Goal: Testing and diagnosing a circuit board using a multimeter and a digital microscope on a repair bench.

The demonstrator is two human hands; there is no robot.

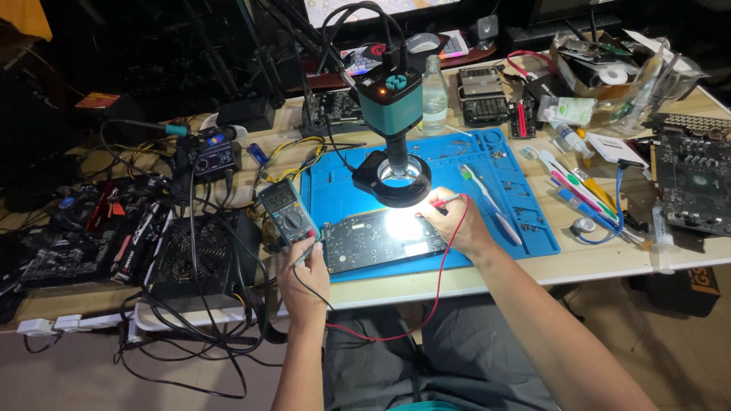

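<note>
A red probe (444, 201) is being pinched in the closed right hand (455, 222), a black probe (301, 254) is being gripped by the left hand (303, 280) — both being pressed toward the circuit board (373, 240), lying between the hands on the blue mat (502, 190), under the microscope (392, 114).

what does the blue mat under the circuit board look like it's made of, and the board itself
The blue mat looks like soft rubber or silicone: matte, with moulded compartments and rounded edges. The circuit board looks like rigid dark laminate, slightly glossy, glaring under the ring light and dotted with small components. Neither material is certain from sight alone.
</note>
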